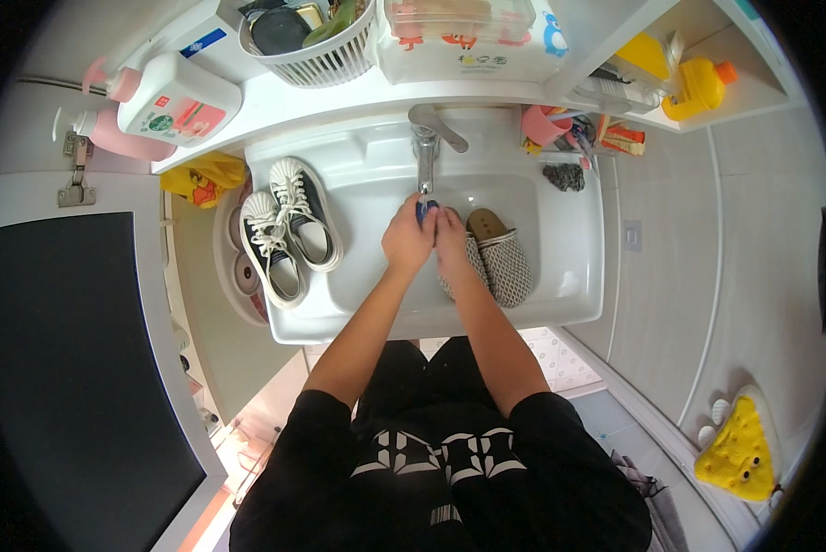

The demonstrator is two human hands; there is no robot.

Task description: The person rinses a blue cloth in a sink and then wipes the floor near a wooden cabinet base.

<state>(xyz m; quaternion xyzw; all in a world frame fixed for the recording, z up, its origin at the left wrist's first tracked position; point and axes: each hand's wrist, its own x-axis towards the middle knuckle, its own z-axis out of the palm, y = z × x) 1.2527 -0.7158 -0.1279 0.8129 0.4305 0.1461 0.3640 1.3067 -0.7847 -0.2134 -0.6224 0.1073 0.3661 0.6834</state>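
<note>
Both hands meet in the white sink (367, 317), just below the spout of the chrome faucet (425, 166). My left hand (407, 235) is closed around a small dark-blue thing (425, 212), mostly covered by fingers, so its kind is unclear. My right hand (450, 241) presses against its other side with curled fingers. Beside and partly beneath my right forearm lies a pair of woven slippers (507, 267) with tan insoles, in the basin. On the sink's left ledge stands a pair of black-and-white sneakers (289, 230) with white laces.
Above the sink, a shelf holds a white pump bottle (178, 101), a grey basket (316, 60) and a white package (473, 57). At the sink's right back are a pink cup (544, 127) and a dark scouring pad (564, 177). An open mirrored door (73, 386) stands left.
</note>
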